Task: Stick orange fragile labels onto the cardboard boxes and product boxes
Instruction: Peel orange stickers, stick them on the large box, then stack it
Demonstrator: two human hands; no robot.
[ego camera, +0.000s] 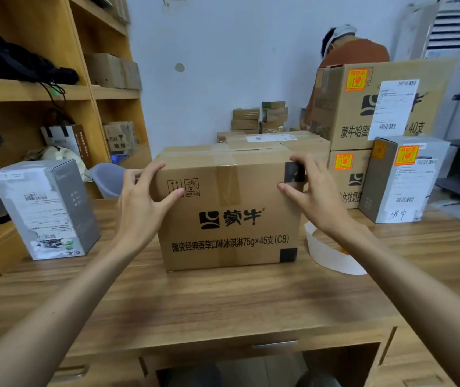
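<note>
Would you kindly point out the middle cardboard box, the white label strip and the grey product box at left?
cardboard box (231, 219): head view, printed front face.
white label strip (325, 255): head view, curled outer side.
grey product box (41, 213): head view, labelled front face.

A big brown box (231, 213) with black letters and tape on top stands straight in the middle of the tabletop (223, 303). A grey box (47, 208) stands to its left. On the right, an upper brown box (346, 115) sits on a lower brown box (348, 191), with a second grey box (376, 188) beside them. Each of these three has an orange sticker (356, 79).
</note>
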